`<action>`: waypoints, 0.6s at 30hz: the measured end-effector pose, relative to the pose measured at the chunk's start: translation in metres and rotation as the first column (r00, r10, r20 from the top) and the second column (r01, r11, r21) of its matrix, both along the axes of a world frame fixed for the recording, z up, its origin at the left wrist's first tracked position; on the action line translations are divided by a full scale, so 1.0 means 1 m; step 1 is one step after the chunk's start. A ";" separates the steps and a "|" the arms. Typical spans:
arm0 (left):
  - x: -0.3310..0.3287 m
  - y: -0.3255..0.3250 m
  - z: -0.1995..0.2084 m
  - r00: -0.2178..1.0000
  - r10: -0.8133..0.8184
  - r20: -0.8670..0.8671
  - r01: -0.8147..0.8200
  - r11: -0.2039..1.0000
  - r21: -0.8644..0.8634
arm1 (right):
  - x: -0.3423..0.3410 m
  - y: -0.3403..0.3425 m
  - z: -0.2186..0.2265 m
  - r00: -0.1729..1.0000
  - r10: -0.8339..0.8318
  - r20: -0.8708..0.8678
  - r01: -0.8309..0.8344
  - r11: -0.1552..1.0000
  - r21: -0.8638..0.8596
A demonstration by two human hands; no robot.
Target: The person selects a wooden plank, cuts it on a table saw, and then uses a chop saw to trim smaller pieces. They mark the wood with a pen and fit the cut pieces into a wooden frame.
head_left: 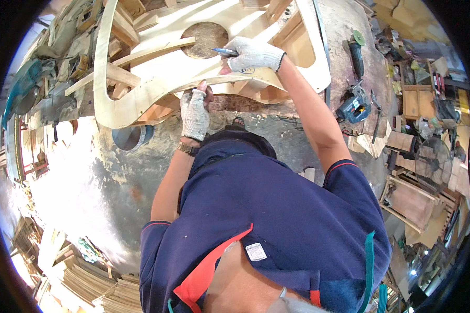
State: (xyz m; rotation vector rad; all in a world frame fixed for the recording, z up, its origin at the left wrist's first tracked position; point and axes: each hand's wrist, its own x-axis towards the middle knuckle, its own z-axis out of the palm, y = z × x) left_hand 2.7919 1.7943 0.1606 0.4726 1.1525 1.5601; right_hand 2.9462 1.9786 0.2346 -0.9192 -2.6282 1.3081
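A large pale plywood frame (107, 78) with curved edges and inner ribs lies in front of me on the bench. My left hand (195, 116), in a light knitted glove with bare fingertips, is closed on the near curved edge, where a thin curved wooden strip (222, 80) runs. Above and to the right, my right hand (256, 54) wears a similar glove. It holds a blue pen (224, 51), which points left over the frame. The right thumb hangs close above the strip; whether it touches is unclear. A loose wooden slat (156, 53) rests across the frame at left.
On the bench to the right lie an angle grinder (356, 56) and a blue jigsaw (354, 108). A teal power saw (25, 88) stands far left. Below the frame is a round bucket-like container (130, 137). Stacked wood strips (83, 279) fill the lower left; a fan (433, 159) stands right.
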 end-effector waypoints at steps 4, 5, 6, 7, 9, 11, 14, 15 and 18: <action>-0.002 0.000 0.004 0.999 -0.035 -0.013 0.034 0.999 -0.031 | 0.003 0.004 -0.011 0.998 -0.015 -0.057 0.014 1.000 -0.002; 0.003 0.000 0.009 1.000 -0.008 0.019 0.009 0.997 -0.073 | 0.008 0.011 -0.025 0.992 -0.039 -0.116 0.037 0.999 -0.015; 0.003 0.001 0.005 0.992 0.049 0.119 -0.041 0.997 -0.069 | 0.005 0.008 -0.019 0.996 -0.073 -0.057 0.071 0.996 -0.049; 0.003 0.001 0.004 0.989 0.050 0.143 -0.045 0.998 -0.037 | 0.002 0.005 -0.012 0.997 -0.082 0.009 0.082 0.995 -0.059; 0.002 -0.001 0.002 0.986 0.071 0.151 -0.067 0.997 -0.031 | -0.001 0.002 -0.002 0.994 -0.105 0.031 0.108 0.987 -0.122; 0.000 -0.001 0.000 0.986 0.062 0.155 -0.060 0.998 -0.016 | -0.001 0.002 0.002 0.988 -0.144 -0.055 0.127 0.964 -0.232; 0.001 0.000 -0.005 0.983 0.038 0.180 -0.039 0.999 0.005 | 0.003 0.003 -0.012 0.931 -0.294 -0.215 0.282 0.956 -0.086; 0.000 0.000 -0.006 0.987 0.024 0.157 -0.020 1.000 -0.024 | -0.001 0.003 -0.010 0.914 -0.303 -0.270 0.319 0.948 0.017; 0.000 -0.001 -0.004 0.987 0.052 0.153 -0.047 0.998 -0.039 | 0.000 -0.014 0.000 0.832 -0.334 -0.443 0.485 0.825 0.289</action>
